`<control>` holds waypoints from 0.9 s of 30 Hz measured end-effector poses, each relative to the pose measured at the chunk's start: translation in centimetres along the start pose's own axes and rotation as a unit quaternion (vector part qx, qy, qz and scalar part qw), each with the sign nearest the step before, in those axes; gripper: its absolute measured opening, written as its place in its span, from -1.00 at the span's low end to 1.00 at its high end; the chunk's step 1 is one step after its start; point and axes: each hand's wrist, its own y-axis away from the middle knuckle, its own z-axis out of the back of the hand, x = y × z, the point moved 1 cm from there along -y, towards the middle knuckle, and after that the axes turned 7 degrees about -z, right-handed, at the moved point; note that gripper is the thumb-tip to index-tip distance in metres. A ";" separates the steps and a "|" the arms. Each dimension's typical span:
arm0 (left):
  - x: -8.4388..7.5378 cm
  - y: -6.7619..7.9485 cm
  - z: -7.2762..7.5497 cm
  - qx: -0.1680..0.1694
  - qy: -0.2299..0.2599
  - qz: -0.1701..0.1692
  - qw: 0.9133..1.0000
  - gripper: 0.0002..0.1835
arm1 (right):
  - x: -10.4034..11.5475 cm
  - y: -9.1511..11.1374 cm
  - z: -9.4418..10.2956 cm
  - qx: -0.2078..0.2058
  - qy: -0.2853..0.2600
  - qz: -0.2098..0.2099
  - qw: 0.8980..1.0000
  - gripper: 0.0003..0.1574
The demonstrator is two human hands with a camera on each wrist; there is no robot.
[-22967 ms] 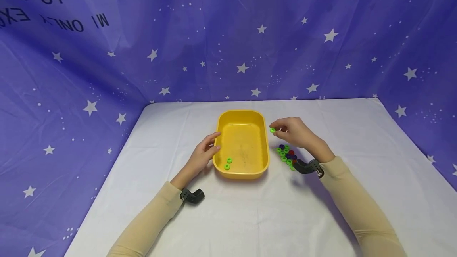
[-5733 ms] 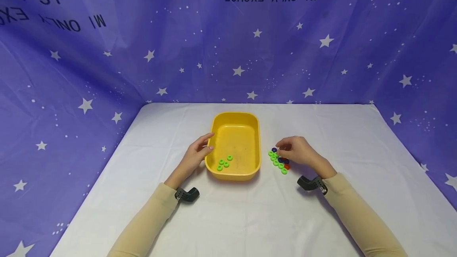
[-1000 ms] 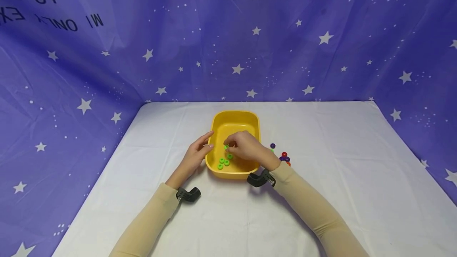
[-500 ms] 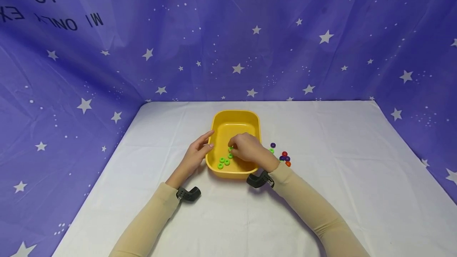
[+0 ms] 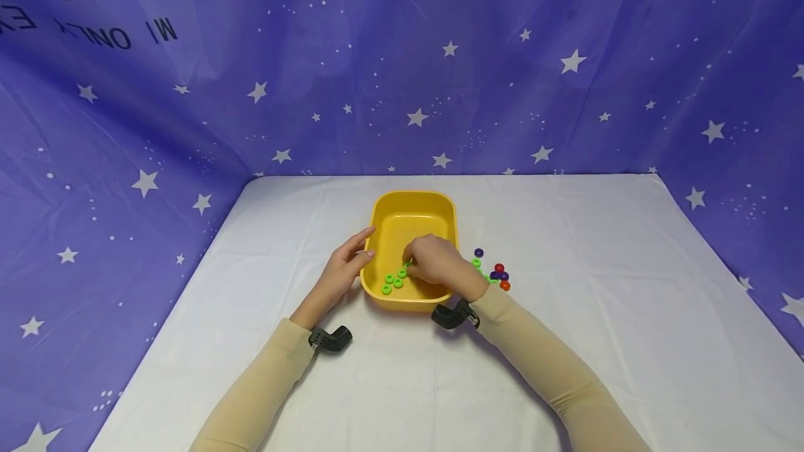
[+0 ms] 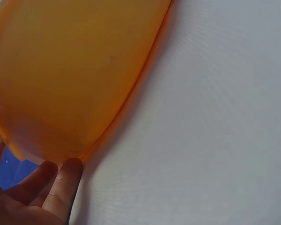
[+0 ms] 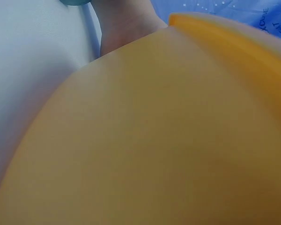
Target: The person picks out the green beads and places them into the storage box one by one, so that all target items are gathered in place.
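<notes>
A yellow plastic basin (image 5: 412,304) stands on the white-covered table. My left hand (image 5: 341,270) rests against its left side, thumb and fingertips touching the wall near the rim with the fingers nearly straight; in the left wrist view the fingers (image 6: 63,192) meet the outer wall. My right hand (image 5: 436,261) reaches over the right rim and pinches a small green ring-shaped bead (image 5: 407,266) low inside the basin, partly hidden by the fingertips. Several loose green beads (image 5: 398,283) lie beside it toward the near left corner. The right wrist view shows mostly the basin's wall (image 7: 145,131), not the fingertips.
Right of the basin lies a group of beads, partly covered by the right wrist: green beads (image 5: 476,263), a purple bead (image 5: 479,252), a red bead (image 5: 499,268) and an orange bead (image 5: 505,286). A purple starry cloth (image 5: 414,75) hangs behind and along the sides.
Since the older frames, more green beads lie in the basin. The right hand has gone from the bead group into the basin with a green bead, then shifted slightly right. The left hand stays.
</notes>
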 end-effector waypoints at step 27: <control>-0.2 0.2 -0.2 0.000 -0.004 0.003 1.000 -0.40 | -0.6 0.3 0.9 -0.039 -0.077 0.045 0.995 -0.68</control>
